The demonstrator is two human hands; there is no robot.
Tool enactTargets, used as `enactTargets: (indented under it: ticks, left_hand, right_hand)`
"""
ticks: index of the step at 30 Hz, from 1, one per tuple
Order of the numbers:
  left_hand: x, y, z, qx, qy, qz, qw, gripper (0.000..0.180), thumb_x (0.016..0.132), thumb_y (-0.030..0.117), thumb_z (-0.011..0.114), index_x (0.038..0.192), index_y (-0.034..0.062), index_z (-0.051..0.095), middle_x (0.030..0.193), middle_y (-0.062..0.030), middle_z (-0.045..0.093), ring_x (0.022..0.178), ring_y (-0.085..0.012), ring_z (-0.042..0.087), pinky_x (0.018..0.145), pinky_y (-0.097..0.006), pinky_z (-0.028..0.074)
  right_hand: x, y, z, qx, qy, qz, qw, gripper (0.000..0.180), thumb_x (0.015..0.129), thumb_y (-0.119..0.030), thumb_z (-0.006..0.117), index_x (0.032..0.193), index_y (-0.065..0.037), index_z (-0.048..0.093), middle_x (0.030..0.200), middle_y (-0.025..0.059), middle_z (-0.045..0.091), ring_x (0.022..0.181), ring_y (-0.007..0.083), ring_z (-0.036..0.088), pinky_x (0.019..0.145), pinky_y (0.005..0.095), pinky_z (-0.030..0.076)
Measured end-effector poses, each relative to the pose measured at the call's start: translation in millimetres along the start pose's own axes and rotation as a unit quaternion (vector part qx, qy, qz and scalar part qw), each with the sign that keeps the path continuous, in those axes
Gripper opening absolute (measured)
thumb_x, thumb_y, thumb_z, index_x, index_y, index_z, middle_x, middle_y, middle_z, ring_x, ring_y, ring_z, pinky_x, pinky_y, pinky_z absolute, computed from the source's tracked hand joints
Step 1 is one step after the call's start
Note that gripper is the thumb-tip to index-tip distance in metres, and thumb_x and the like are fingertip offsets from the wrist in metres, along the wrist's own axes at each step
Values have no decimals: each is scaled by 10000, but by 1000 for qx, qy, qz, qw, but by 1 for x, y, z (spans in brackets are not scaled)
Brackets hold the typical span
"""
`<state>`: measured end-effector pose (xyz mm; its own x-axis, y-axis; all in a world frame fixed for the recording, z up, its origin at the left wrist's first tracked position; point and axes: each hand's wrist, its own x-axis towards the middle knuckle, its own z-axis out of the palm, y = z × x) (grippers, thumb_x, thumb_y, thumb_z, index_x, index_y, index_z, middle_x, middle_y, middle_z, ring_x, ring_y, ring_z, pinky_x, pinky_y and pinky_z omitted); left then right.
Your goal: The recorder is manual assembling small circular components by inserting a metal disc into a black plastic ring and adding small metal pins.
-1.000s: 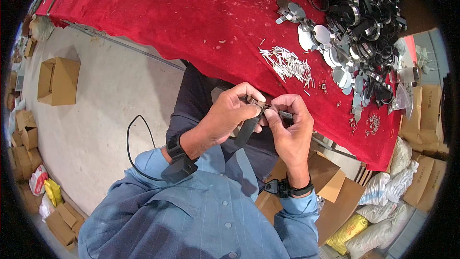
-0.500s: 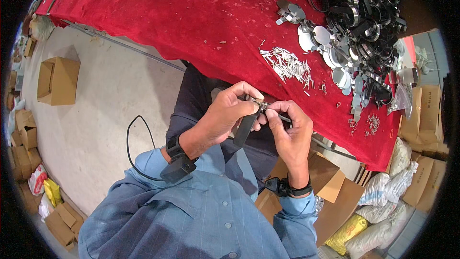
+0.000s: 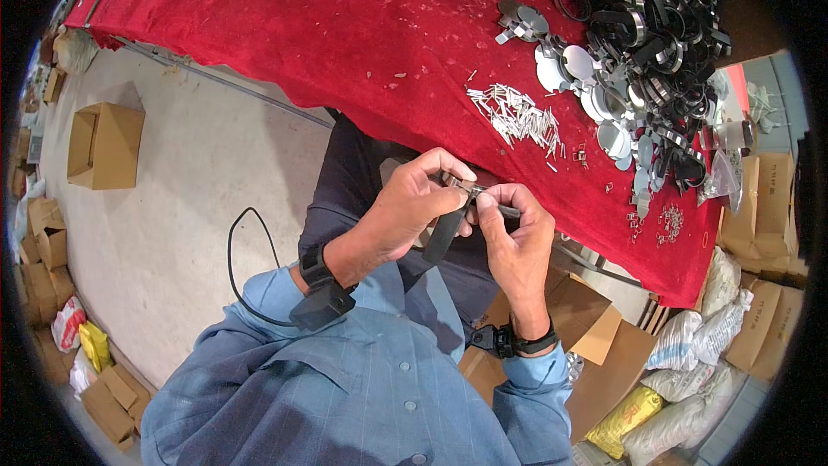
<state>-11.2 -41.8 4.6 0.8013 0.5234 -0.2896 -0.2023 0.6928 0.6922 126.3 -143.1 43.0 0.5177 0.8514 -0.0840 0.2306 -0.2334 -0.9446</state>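
Above my lap, at the table's near edge, both hands meet at a metal-banded part with a black handle [image 3: 445,235]. My left hand [image 3: 405,203] is closed on its metal end, thumb and forefinger pinching near the joint; the black handle hangs down below. From the other side my right hand [image 3: 520,237] pinches at the same joint with thumb and forefinger. Whether a small pin is between those fingertips is too small to tell. Just beyond the hands, short silver pins [image 3: 517,118] lie loose in a heap on the red cloth [image 3: 345,34].
Black-handled metal rings [image 3: 642,30] are piled at the back right, with round metal lids [image 3: 578,62] beside them. Small wire clips [image 3: 670,224] lie near the right table edge. Open cardboard boxes [image 3: 105,145] and stuffed sacks [image 3: 681,349] stand around on the floor.
My right hand has shifted slightly left and turned inward at the joint. The left hand holds nearly the same place, and the black handle has barely moved.
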Motion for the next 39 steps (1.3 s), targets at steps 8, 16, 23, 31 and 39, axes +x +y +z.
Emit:
enactTargets:
  ticks: [8,16,23,31,39]
  left_hand:
    - [-1,-5,1,20,13,9,1000,221,954,34,606,1172,38,568,950,-66,653,754,-155,679,665,-293,565]
    - [-3,7,12,37,26,0,999,221,939,17,604,1156,11,565,930,-78,649,771,-151,685,679,-290,580]
    - [2,-1,7,20,17,21,999,221,920,15,618,1138,6,582,973,-47,575,832,-133,660,699,-296,599]
    - [4,-4,10,24,9,18,1000,227,918,19,621,1141,0,576,987,-56,606,843,-132,682,690,-287,608]
    - [1,0,12,32,22,18,999,244,913,56,637,1140,-1,568,981,-99,641,819,-194,712,680,-319,620]
  right_hand:
    - [-1,5,4,7,5,8,1000,155,967,-107,682,887,24,661,709,5,655,665,40,548,595,246,459]
    - [-1,2,-1,74,-9,17,997,159,986,-123,676,914,18,656,719,4,663,668,41,580,609,232,477]
    - [-3,10,-1,116,-8,4,993,143,1000,-115,654,940,14,644,758,9,675,685,58,612,630,239,495]
    - [-5,23,2,6,42,-44,998,138,923,-102,726,879,14,666,729,97,673,649,86,598,603,273,480]
    - [-4,21,-9,60,63,-55,995,150,959,-121,691,1036,-8,629,859,16,659,806,76,590,715,245,488]
